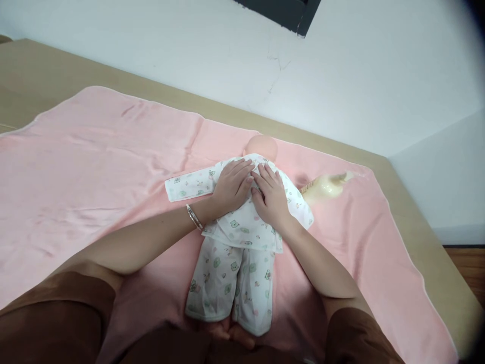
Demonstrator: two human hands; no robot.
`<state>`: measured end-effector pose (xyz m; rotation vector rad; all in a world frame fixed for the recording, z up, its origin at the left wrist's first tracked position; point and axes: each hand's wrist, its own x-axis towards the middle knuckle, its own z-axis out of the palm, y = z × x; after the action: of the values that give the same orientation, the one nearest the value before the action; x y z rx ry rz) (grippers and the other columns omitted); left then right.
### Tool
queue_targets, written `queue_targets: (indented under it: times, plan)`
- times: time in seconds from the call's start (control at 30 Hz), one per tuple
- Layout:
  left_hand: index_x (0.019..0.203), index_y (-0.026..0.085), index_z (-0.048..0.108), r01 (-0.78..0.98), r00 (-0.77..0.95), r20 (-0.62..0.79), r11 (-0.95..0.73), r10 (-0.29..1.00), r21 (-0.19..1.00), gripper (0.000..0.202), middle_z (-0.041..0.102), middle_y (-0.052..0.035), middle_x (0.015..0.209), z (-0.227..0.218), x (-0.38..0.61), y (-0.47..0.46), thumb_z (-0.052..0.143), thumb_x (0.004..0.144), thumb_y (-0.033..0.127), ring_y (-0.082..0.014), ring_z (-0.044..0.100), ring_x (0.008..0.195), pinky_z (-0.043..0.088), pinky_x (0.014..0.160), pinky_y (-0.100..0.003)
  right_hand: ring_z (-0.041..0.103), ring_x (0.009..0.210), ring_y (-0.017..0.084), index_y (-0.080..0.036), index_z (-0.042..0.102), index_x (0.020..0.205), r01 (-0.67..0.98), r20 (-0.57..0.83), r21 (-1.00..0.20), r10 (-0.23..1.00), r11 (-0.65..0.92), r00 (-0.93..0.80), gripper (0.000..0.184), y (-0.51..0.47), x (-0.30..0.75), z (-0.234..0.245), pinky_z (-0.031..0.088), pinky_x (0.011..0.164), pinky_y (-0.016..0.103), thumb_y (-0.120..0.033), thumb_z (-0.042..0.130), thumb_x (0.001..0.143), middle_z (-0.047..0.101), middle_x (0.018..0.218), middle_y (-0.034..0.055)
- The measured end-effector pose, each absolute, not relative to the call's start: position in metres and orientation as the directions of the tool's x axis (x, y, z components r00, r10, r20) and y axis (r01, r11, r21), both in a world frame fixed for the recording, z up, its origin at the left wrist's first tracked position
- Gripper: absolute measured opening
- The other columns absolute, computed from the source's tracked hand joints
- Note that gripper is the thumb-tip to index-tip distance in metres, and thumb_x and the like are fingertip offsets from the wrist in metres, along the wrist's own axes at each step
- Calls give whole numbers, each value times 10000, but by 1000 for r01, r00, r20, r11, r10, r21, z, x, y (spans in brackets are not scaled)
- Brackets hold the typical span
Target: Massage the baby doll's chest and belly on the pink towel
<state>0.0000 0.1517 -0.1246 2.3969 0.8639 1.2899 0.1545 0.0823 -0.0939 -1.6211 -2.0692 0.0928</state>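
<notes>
A baby doll (260,146) lies on its back on a pink blanket (94,167), head toward the wall. It wears a white printed top (242,225) and matching trousers (231,288). My left hand (231,184), with a bracelet on the wrist, lies flat on the doll's chest with fingers stretched out. My right hand (270,194) lies flat beside it on the chest, fingers also extended. One doll arm (326,186) sticks out bare to the right; the other sleeve (189,184) spreads to the left.
The blanket covers a tan surface (417,222) that runs up to a white wall (341,81). A dark frame (288,12) shows at the top. Wooden floor (468,265) is visible at the right edge.
</notes>
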Motion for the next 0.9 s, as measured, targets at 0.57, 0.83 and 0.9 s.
queue_targets:
  times: [0.57, 0.83, 0.9]
  plan:
    - [1325, 217, 587, 401, 436, 635, -769, 638, 498, 454, 606, -91, 1407, -125, -4, 156, 294, 1039, 413, -236, 519, 1353, 385, 1179, -523, 318, 1480, 402, -194, 441, 1497, 907, 147, -154, 917, 392, -371, 591, 35, 152, -44, 335, 1164, 639, -332, 583, 940, 379, 1591, 157]
    - [1337, 197, 581, 482, 453, 599, -747, 660, 458, 446, 596, -105, 1414, -123, -4, 157, 361, 1003, 395, -263, 516, 1358, 380, 1187, -527, 446, 1427, 303, -355, 271, 1574, 827, 146, -316, 885, 466, -443, 652, -25, 228, 41, 409, 1174, 499, -440, 532, 983, 443, 1559, -16]
    - [1383, 184, 545, 528, 479, 565, -734, 672, 426, 479, 556, -126, 1455, -117, -2, 151, 356, 999, 401, -296, 468, 1401, 351, 1192, -569, 476, 1401, 330, -330, 287, 1572, 892, 240, -301, 932, 338, -272, 641, -30, 253, 51, 421, 1148, 543, -455, 513, 985, 477, 1537, 7]
